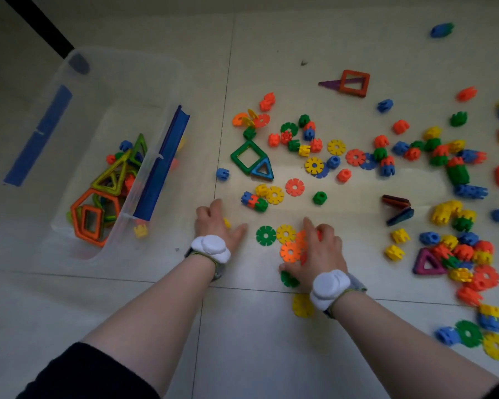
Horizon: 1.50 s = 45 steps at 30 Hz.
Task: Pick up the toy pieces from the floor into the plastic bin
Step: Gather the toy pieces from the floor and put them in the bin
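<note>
The plastic bin (170, 90) runs lengthwise away from the person; left hand (213, 223) fingers spread, right hand (321, 251) fingers clutch orange discs (290, 251).

The right hand (320, 254) partly hides orange discs (290, 251).
</note>
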### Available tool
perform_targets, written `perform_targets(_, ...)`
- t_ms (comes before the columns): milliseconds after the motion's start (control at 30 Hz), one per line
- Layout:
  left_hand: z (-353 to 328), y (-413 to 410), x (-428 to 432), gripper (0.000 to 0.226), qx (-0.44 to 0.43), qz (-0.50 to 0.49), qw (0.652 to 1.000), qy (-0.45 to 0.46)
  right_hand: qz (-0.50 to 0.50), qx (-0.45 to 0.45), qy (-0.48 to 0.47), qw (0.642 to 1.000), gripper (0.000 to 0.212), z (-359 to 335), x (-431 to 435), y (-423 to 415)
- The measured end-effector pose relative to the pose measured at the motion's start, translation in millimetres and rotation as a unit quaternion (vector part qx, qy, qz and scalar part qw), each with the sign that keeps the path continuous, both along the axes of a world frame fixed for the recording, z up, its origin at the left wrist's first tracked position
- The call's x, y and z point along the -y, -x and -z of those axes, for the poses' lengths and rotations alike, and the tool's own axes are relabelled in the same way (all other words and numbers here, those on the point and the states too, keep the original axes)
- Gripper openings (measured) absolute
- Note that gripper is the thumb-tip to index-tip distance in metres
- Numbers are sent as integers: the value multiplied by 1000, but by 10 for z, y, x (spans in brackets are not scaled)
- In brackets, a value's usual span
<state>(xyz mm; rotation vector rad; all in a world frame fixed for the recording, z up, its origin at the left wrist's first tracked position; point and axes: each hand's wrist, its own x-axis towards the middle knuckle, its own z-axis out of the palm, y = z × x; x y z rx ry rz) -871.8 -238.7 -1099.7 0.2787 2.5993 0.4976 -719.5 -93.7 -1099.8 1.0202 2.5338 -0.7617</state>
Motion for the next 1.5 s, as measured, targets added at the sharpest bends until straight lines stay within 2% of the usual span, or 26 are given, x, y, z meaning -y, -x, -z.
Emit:
perform_targets(67, -16, -45, -169, 106, 3, 63, 998, -6, -12, 0, -3, 1000, 104, 22, 29, 65)
perform_targets(133, -28, -28, -337, 116, -2, 120, 993, 22, 7, -19, 4, 1000, 100, 26, -27, 175)
perform_targets(267, -43, 67, -616, 112, 19, 191, 979, 62, 86, -46, 0, 995, 118, -14, -229, 400)
perform_targets(367, -67, 118, -754, 103, 39, 217, 972, 81, 107, -13, 5, 994, 129, -41, -370, 601)
perform_targets(400, -70, 129, -786, 98, 42, 226, 969, 89, 98, 9, 1, 995, 122, -35, -406, 672)
perform_targets(467, -65, 121, -849, 84, 38, 244, 964, 98, 39, 48, -11, 998, 96, -15, -442, 781)
perform_targets(567, -44, 52, -919, 74, 46, 278, 955, 90, -60, 42, 9, 997, 73, 26, -418, 824)
perform_targets(700, 21, -96, -867, 58, 55, 293, 953, 47, -51, 15, 43, 998, 42, 44, -370, 782)
perform_targets(800, 106, -196, -758, 46, 40, 276, 960, 28, -57, 16, 57, 997, 36, 12, -289, 734)
perform_targets(967, 104, -273, -617, 43, 49, 252, 966, -5, -51, -22, 92, 994, 31, -35, -154, 589)
perform_targets(1100, 5, -312, -492, 12, 76, 224, 968, -89, 40, -95, 192, 976, 16, -118, -63, 471)
perform_targets(1200, -122, -249, -389, 16, 103, 152, 968, -170, 63, -128, 229, 963, 12, -237, -20, 478)
perform_targets(1333, -510, -82, -278, 31, 183, 33, 939, -290, 121, -190, 311, 923, 12, -559, 90, 654)
perform_targets(1500, -1175, 395, 22, 38, 144, 21, 928, -344, 65, -259, 326, 907, 14, -1129, 378, 1215)
